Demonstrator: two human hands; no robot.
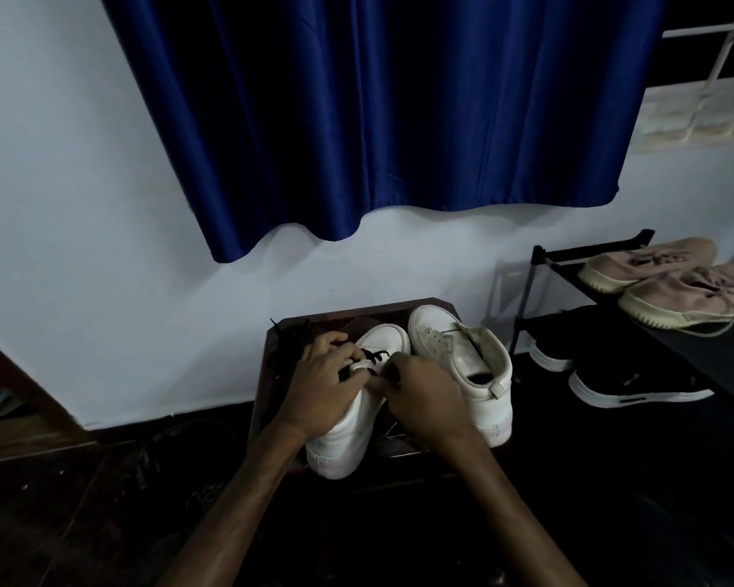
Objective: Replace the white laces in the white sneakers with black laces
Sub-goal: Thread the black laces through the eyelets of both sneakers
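Observation:
Two white sneakers stand on a small dark wooden table (359,315). The left sneaker (348,434) has a black lace (373,357) threaded through its lower eyelets near the toe. My left hand (325,381) lies over the sneaker's left side, fingers curled around the lace and tongue. My right hand (420,389) pinches the black lace at the sneaker's right side. The right sneaker (467,362) stands beside it with no lace in its eyelets. A loose bundle of black lace (291,341) lies at the table's back left corner.
A black shoe rack (543,256) stands to the right, holding pink sneakers (670,281) on top and black sneakers (623,374) below. A blue curtain (378,112) hangs on the white wall behind. Dark cables (162,455) lie on the floor at the left.

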